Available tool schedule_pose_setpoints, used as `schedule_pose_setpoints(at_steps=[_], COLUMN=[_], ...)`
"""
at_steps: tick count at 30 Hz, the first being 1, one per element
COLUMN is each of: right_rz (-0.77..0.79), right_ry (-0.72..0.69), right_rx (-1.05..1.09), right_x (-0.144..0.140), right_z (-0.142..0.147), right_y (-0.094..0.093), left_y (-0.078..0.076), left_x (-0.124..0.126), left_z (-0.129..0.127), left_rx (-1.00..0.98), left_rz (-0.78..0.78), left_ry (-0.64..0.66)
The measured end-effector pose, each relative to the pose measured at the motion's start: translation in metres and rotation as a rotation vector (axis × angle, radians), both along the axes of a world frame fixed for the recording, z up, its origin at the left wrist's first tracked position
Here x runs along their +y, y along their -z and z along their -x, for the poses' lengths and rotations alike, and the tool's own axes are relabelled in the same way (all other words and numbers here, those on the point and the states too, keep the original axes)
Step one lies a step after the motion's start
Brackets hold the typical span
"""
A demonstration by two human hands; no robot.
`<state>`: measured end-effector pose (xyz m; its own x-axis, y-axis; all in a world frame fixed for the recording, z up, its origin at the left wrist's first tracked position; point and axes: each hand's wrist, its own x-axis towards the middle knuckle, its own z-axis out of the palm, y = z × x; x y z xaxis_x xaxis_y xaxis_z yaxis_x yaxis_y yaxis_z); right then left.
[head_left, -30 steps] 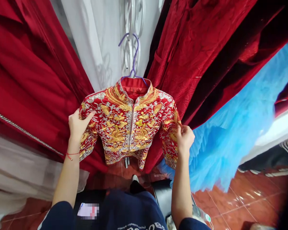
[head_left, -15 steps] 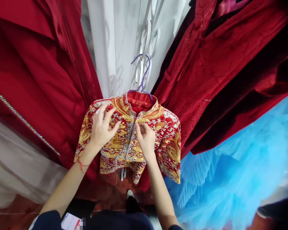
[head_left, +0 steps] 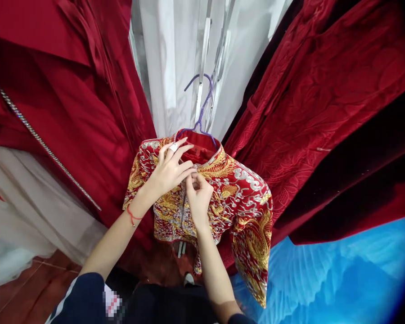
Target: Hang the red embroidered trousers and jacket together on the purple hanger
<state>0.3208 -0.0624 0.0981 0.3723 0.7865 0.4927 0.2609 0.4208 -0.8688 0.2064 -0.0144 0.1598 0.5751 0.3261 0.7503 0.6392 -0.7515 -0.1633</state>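
Note:
A small red jacket (head_left: 243, 198) with gold and silver embroidery hangs on a purple hanger (head_left: 202, 105) among other garments. My left hand (head_left: 170, 168) rests on the jacket's upper chest just below the collar, fingers spread, a ring on one finger. My right hand (head_left: 198, 194) pinches the jacket's front closure at the chest, right beside the left hand. The two hands touch each other. A red string is tied around my left wrist.
Dark red gowns (head_left: 70, 112) hang to the left, and red velvet and patterned robes (head_left: 317, 112) to the right. White fabric (head_left: 175, 67) hangs behind. A blue tulle skirt (head_left: 340, 279) fills the lower right. A red tile floor (head_left: 30, 288) shows at lower left.
Both hands moved from the jacket's sleeves to its front, then up to the closure below the collar. The view shifted closer and the jacket swung slightly right.

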Motion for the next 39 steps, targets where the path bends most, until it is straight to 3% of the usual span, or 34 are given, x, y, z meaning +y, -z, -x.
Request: schedule_pose_setpoints(at_steps=[4, 8, 11, 16, 19, 22, 27, 32, 35, 39], right_rz=[0.017, 0.055, 0.116, 0.281, 0.323, 0.351, 0.39, 0.431, 0.459, 0.495], right_ry=[-0.161, -0.2, -0.209, -0.245, -0.242, -0.213, -0.132, -0.053, 0.011, 0.108], right_rx=[0.128, 0.166, 0.067, -0.079, -0.097, -0.116, -0.128, -0.123, -0.119, -0.119], right_x=[-0.001, -0.002, -0.006, -0.027, -0.037, -0.039, -0.04, -0.05, -0.055, -0.059], right_z=[0.001, 0.004, 0.001, -0.007, -0.007, -0.005, 0.002, 0.021, 0.034, 0.047], right_y=[0.011, 0.045, 0.092, 0.189, 0.235, 0.265, 0.295, 0.31, 0.315, 0.318], left_y=[0.005, 0.012, 0.017, 0.03, 0.051, 0.079, 0.126, 0.164, 0.177, 0.179], left_x=[-0.001, 0.0, 0.001, -0.002, -0.004, -0.004, -0.003, -0.007, -0.01, -0.01], left_z=[-0.002, -0.009, -0.012, -0.016, -0.025, -0.035, -0.044, -0.038, -0.029, -0.018], left_rx=[-0.031, -0.114, -0.182, -0.267, -0.371, -0.496, -0.62, -0.677, -0.671, -0.65], left_rz=[-0.002, -0.043, -0.025, 0.071, 0.091, 0.112, 0.163, 0.243, 0.26, 0.303], left_ry=[-0.038, -0.085, -0.109, -0.164, -0.262, -0.304, -0.264, -0.271, -0.245, -0.162])
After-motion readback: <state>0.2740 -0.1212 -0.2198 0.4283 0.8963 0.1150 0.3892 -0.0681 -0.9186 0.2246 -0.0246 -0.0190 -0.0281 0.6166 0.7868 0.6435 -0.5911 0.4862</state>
